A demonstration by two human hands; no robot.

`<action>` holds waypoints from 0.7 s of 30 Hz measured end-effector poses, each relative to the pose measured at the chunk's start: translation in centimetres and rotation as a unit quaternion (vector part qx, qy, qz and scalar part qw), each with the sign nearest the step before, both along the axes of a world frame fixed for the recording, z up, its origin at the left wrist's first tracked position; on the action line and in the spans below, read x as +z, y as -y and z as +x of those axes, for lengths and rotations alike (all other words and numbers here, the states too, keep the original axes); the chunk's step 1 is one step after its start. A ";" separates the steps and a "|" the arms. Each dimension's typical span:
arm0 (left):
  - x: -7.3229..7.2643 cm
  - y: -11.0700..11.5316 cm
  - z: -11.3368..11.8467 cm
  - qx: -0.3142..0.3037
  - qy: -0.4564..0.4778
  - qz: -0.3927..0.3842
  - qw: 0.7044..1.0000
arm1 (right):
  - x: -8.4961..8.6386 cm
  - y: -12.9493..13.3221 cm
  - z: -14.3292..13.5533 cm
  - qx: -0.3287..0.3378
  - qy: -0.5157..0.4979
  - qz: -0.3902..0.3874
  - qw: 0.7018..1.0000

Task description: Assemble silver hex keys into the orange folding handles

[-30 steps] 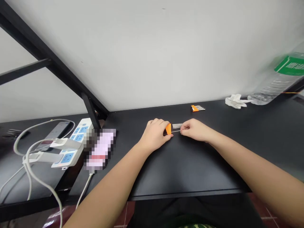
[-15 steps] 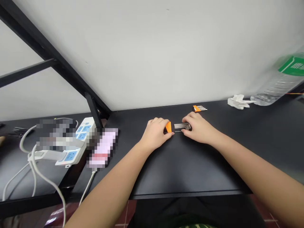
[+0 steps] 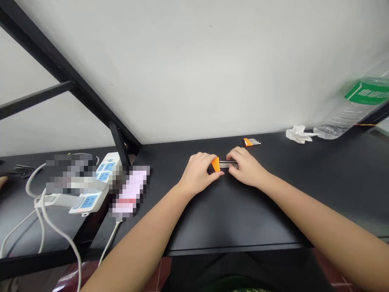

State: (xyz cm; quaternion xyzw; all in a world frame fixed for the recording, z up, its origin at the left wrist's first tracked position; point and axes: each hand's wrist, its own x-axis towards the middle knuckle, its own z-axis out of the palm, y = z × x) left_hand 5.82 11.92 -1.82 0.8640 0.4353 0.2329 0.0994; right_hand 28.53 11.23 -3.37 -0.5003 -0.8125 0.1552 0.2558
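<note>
My left hand [image 3: 197,172] grips an orange and black holder [image 3: 215,164] between thumb and fingers, low over the black table. My right hand [image 3: 244,165] pinches several silver L-shaped hex keys [image 3: 226,164] at their bent ends. The straight ends of the keys meet the right side of the holder; whether they are inside it is too small to tell. Farther back lies a second orange holder [image 3: 248,142] with several silver keys sticking out to the right.
On the black table [image 3: 231,219], a crumpled white tissue [image 3: 299,134] and a clear bottle with a green label [image 3: 349,109] are at the back right. A pixelated phone [image 3: 132,190], a white power strip [image 3: 103,174] and cables are at left, beside a black metal frame [image 3: 117,138].
My right hand has moved left with the hex keys, closing the gap to the holder. My left hand still grips the holder. The view has shifted slightly.
</note>
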 end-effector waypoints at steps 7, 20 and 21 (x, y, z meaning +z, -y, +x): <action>-0.3 0.0 0.1 -0.013 0.010 -0.004 1.000 | 1.8 0.9 -0.4 0.137 -0.085 -0.056 0.985; -0.1 -1.0 -0.6 0.020 -0.076 -0.027 0.997 | 2.0 0.9 -0.7 -0.079 -0.045 -0.293 0.952; -0.1 -1.1 -0.8 0.028 -0.072 -0.026 0.997 | 2.1 0.8 -0.6 -0.085 -0.022 -0.279 0.956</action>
